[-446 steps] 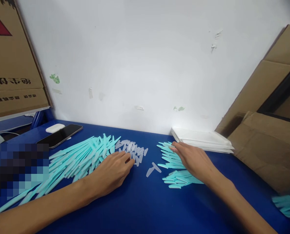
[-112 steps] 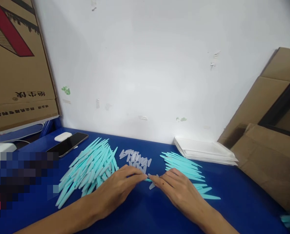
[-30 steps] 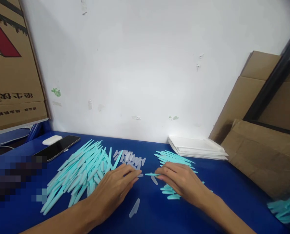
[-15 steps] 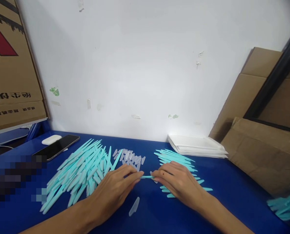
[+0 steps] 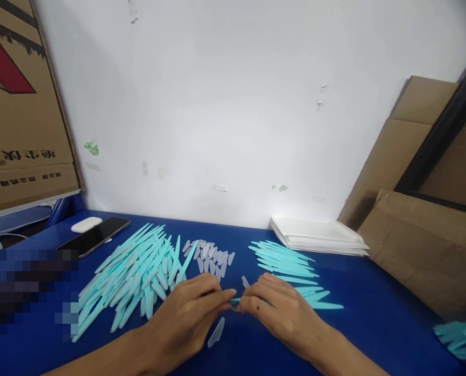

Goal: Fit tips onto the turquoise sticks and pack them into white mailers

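Observation:
A slim turquoise eyebrow razor (image 5: 236,301) is pinched between my two hands, mostly covered by fingers. My left hand (image 5: 189,313) is closed on its left end, and my right hand (image 5: 282,313) closes around the other part. Whether a cover sits on the held end, I cannot tell. One loose translucent blade cover (image 5: 216,333) lies just below my left fingertips. Another small cover (image 5: 245,282) rests behind my right fingers. Left of my hands is a big heap of turquoise razors (image 5: 135,277) with whitish ends; a smaller group of razors (image 5: 282,259) lies beyond my right hand.
Translucent covers (image 5: 207,253) are scattered behind my left hand. A phone (image 5: 95,237) and a white case (image 5: 86,225) lie back left. A stack of white trays (image 5: 319,235) stands by the wall. Cardboard (image 5: 405,250) and more turquoise pieces (image 5: 462,334) are at the right.
Both hands have moved slightly down, toward me, with the razor. My fingers have drawn closer together, so less of the razor shows between them.

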Tool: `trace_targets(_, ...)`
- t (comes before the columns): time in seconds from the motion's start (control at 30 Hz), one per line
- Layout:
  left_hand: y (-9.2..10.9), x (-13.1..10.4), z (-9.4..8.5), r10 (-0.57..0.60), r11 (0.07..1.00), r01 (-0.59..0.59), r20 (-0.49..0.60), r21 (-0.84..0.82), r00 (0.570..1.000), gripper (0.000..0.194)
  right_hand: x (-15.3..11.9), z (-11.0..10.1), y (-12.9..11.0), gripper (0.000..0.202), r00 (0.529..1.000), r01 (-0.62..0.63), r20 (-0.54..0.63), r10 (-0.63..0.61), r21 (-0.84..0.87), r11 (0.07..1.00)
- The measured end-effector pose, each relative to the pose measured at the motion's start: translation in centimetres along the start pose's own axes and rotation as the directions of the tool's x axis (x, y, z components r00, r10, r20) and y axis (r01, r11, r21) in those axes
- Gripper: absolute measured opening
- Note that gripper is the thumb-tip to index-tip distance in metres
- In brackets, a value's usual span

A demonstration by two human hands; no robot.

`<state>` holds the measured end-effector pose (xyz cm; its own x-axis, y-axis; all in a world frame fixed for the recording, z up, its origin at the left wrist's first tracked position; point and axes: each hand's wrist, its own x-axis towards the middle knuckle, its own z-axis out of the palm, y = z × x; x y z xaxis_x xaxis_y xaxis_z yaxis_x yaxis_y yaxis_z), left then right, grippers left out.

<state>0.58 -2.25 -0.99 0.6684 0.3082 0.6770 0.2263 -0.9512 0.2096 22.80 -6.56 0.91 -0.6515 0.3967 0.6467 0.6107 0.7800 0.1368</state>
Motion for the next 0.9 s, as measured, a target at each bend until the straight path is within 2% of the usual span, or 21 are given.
trace_targets(0.13, 0.5, 0.5, -0.5, 0.059, 0.979, -0.075, 0.087, 0.188, 0.994, 0.018, 0.3, -0.2, 0.5, 0.016, 0.999, 0.006, 0.051, -0.003, -0.063, 0.998)
trace_targets(0.23, -0.3, 0.8, -1.1, 0.085, 0.917, -0.108, 0.076, 0.383, 0.993, 0.021, 0.0, -0.7, 1.8, 0.014, 0.99, -0.118, 0.06, 0.126, -0.12, 0.986)
trace_targets(0.33, -1.7, 0.9, -2.2, 0.032, 0.816, -0.05, 0.041, 0.576, 0.999, 0.039, -0.9, -1.8, 3.8, 0.021, 0.959, -0.26, 0.046, 0.279, -0.25, 0.933)
trace_targets(0.43, -3.0, 1.1, -3.5, -0.064, 0.724, 0.011, 0.051, 0.69, 0.997, 0.037, -2.2, -3.1, 6.2, 0.023, 0.911, -0.347, 0.114, 0.396, -0.307, 0.886)
trace_targets(0.53, -3.6, 1.2, -4.4, -0.188, 0.665, 0.048, 0.105, 0.745, 0.976, 0.025, -3.2, -4.1, 8.0, 0.02, 0.82, -0.393, 0.371, 0.436, -0.189, 0.9)
trace_targets(0.6, -3.8, 1.0, -4.5, -0.245, 0.648, 0.06, 0.134, 0.759, 0.96, 0.025, -3.5, -4.3, 8.7, 0.016, 0.749, -0.451, 0.477, 0.46, -0.14, 0.881)
trace_targets(0.7, -4.0, 0.4, -4.1, -0.291, 0.639, 0.07, 0.157, 0.766, 0.944, 0.02, -3.6, -4.1, 8.7, 0.01, 0.69, -0.507, 0.522, 0.501, -0.145, 0.85)
trace_targets(0.8, -3.8, 0.0, -3.4, -0.349, 0.632, 0.073, 0.199, 0.771, 0.916, 0.02, -3.4, -3.5, 8.2, 0.011, 0.689, -0.51, 0.516, 0.509, -0.153, 0.846)
trace_targets(0.9, -3.0, 0.0, -3.1, -0.38, 0.684, 0.099, 0.237, 0.723, 0.894, 0.016, -3.1, -2.7, 7.5, 0.019, 0.734, -0.427, 0.486, 0.474, -0.212, 0.879)
